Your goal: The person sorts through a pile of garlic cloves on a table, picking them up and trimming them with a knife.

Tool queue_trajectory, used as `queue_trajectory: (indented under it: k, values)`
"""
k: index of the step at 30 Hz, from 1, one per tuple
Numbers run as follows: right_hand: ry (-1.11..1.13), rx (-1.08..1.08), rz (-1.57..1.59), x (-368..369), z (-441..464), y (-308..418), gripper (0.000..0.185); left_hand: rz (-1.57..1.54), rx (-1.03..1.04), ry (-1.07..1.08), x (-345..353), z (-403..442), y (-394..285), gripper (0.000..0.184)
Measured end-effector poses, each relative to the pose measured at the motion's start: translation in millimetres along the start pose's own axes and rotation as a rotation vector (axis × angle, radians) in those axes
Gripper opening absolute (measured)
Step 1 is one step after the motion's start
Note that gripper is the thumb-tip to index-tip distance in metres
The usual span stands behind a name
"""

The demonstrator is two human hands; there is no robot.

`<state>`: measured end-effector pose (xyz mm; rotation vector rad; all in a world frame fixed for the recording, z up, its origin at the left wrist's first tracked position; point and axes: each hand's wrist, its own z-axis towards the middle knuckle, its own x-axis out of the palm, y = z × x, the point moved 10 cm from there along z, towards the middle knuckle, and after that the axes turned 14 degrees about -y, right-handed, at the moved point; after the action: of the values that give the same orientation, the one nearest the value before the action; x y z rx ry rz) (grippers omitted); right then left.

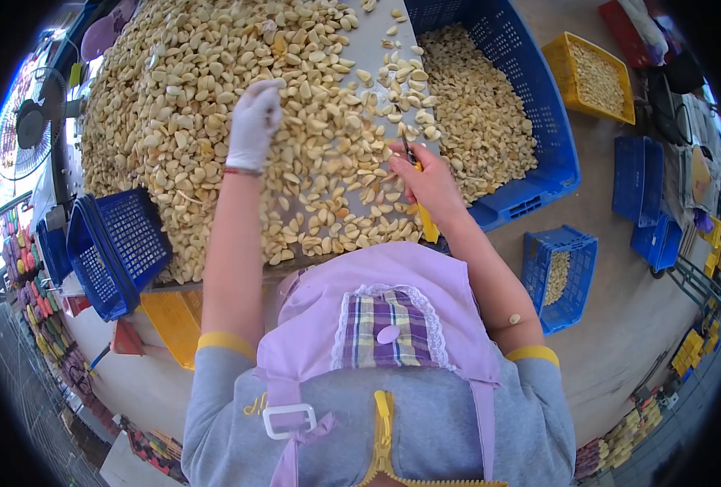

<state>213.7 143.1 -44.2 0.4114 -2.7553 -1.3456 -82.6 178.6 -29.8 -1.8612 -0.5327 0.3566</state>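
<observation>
We see a room with a pale floor, and on it a grey desk which is mostly covered. A wide heap of garlic cloves lies there, thick at the left and thinner toward the right, where the desk shows through. Against the right side of the desk is a big blue basket, also filled with cloves. At the left edge we find blue crates, and behind them a fan. Farther right, a yellow basket holds more cloves.

The gloved left hand reaches over the heap, knuckles upward; its fingers are bent, but we cannot tell if they grasp a clove. The bare right hand is near the basket, its fingers wrapped around a yellow-handled knife, blade pointing away from the body.
</observation>
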Motion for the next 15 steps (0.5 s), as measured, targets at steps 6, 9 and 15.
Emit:
queue_trajectory:
  k: [6, 9, 15]
  values:
    - [0.026, -0.042, -0.008, 6.7, -3.1, 8.7, 0.037, 1.385, 0.829, 0.065, 67.1, -6.9, -16.1, 0.031]
    - [0.016, -0.064, 0.003, 5.1, -6.3, 14.0, 0.040, 1.157, 0.713, 0.088, 62.8, -1.1, -21.3, 0.030]
    - [0.062, -0.114, 0.141, 16.2, -12.6, 25.5, 0.048, -0.015, -0.090, 0.191, 58.4, -38.5, -2.9, 0.024]
